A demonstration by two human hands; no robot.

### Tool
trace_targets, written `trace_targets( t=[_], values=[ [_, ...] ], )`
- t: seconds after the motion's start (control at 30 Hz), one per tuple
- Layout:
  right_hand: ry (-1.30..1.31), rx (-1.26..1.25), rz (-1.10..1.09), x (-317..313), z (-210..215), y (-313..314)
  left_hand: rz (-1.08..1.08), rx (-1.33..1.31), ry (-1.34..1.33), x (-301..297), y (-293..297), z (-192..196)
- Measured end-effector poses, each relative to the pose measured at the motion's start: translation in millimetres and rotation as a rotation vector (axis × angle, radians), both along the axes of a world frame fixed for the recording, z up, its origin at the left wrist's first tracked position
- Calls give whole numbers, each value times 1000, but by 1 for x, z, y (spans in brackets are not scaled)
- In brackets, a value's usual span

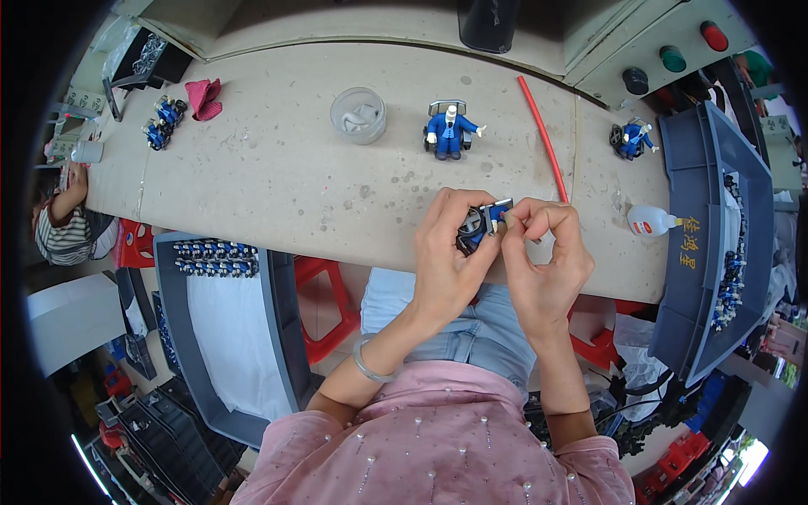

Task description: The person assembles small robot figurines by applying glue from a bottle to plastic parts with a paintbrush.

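My left hand (444, 263) is closed round a small toy figurine (493, 214) with blue parts and a black and grey wheeled chair, tipped on its side above the table's near edge. Against the blue end of it, the thumb and forefinger of my right hand (549, 263) are pinched together. Whatever lies between those fingertips is too small or hidden to make out. Farther back on the table, a similar figurine (453, 129) in a blue suit and white hat sits upright in its chair, facing me.
A clear cup (358, 116) holds white cloth. A red stick (543, 135) lies on the right, near another figurine (633, 139) and a white bottle (648, 220). Grey crates with figurines stand at left (290, 337) and right (686, 168). More figurines (162, 124) and pink cloth (204, 98) lie far left.
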State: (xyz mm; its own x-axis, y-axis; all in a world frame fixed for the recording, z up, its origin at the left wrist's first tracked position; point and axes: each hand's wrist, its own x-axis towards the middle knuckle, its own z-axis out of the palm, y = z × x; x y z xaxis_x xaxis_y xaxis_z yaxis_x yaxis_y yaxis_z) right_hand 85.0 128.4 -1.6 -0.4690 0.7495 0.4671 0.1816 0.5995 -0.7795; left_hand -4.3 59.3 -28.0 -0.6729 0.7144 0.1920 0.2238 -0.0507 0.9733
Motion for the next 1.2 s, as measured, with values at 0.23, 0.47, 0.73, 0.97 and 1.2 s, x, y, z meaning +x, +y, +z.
trace_targets(
  t=[0.23, 0.47, 0.73, 0.97, 1.2],
  values=[
    [234, -225, -118, -1, 6, 23, -23, -33, -295, -3, -7, 1],
    [-202, 88, -155, -13, -31, 47, -104, 35, -595, -10, -7, 9],
    [-413, 257, -223, 11, 1, 37, -100, 37, -645, -15, -8, 9],
    [-676, -165, -309, 45, 8, 41, -117, 53, -697, -18, -8, 6],
    [-418, -132, -210, 57, 54, 27, -119, 3, -634, -16, -9, 10]
  ],
)
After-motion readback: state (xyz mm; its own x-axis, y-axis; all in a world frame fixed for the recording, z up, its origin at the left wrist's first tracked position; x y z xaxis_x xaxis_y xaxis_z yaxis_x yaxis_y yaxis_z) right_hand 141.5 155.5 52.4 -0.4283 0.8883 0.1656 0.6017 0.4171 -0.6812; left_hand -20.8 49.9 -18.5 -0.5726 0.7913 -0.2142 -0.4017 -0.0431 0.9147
